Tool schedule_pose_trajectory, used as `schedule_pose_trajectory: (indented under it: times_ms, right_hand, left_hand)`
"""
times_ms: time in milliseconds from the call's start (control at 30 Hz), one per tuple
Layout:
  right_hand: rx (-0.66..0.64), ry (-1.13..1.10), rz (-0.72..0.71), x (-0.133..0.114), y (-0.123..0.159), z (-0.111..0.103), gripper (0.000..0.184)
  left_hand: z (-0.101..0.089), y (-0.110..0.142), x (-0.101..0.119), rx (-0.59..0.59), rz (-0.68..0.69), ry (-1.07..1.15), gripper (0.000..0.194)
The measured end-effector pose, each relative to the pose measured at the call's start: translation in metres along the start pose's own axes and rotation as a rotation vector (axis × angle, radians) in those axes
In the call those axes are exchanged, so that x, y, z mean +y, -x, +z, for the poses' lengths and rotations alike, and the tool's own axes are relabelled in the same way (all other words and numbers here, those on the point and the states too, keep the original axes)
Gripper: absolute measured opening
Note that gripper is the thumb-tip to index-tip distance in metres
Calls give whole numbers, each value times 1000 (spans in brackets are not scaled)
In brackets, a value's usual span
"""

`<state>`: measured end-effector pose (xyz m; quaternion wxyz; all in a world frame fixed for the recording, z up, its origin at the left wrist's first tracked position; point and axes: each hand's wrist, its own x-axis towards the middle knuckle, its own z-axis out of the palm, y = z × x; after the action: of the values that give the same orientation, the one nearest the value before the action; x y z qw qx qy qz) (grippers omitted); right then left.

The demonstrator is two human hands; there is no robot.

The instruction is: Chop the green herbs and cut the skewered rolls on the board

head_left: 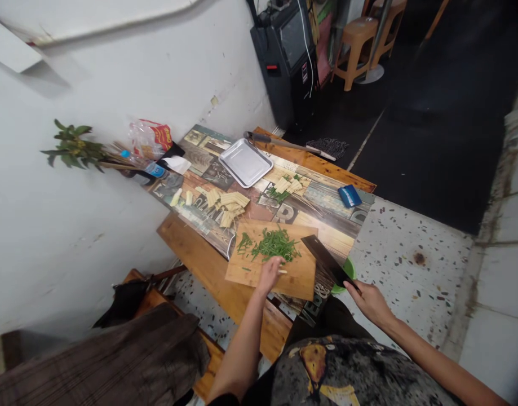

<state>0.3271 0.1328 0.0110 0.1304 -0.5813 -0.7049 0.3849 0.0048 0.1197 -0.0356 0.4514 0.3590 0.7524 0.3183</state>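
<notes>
My right hand (371,301) grips the handle of a dark cleaver (328,259), whose broad blade reaches over the right edge of the wooden cutting board (295,285). Chopped green stalks (275,243), cut into short lengths, lie heaped on the board, with a smaller bunch at their left. At the near edge of this heap is my left hand (270,274), its fingers curled together. Small pale pieces show beside those fingertips; what they hold, if anything, is too small to make out.
Skewered folded yellowish sheets (231,206) lie beyond the board, and more sit with greens (284,189) farther right. A metal tray (246,163), a blue box (349,195) and a bottle (154,169) are on the table. A green basin (347,273) shows below the cleaver.
</notes>
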Motion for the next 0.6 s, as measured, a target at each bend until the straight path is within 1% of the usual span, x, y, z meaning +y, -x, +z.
schedule_pose_trajectory:
  times_ms: [33, 67, 100, 200, 267, 300, 333, 367, 400, 500, 600]
  right_hand:
    - [1, 2, -2, 0, 0, 0, 62]
    - [2, 2, -3, 1, 0, 1, 62]
    - [3, 1, -4, 1, 0, 1, 61]
    - [2, -7, -6, 0, 1, 0, 62]
    - [-2, -9, 3, -1, 3, -1, 63]
    - [-5, -10, 11, -1, 3, -2, 64]
    - [-8, -12, 18, -1, 4, -3, 64]
    - [-11, -16, 23, -1, 5, -4, 64]
    - [-13, -20, 27, -1, 5, -5, 64]
    - [-4, -33, 29, 0, 6, -6, 63]
    - [-1, -43, 35, 0, 6, -6, 63]
  left_hand:
    - [6, 1, 0, -34, 42, -132, 24]
    - [13, 2, 0, -55, 72, -248, 22]
    - [19, 3, 0, -64, 83, -349, 23]
    - [34, 4, -2, -40, 54, -585, 35]
    - [38, 3, -2, -45, 41, -765, 39]
    - [39, 3, -1, -55, 33, -819, 38]
    - [38, 4, 0, -61, 25, -825, 36]
    - [36, 4, 1, -55, 19, -772, 34]
    - [34, 4, 3, -36, 17, -675, 31]
    - [22, 6, 7, 50, 43, -336, 23]
    - [8, 3, 11, 159, -11, 26, 16]
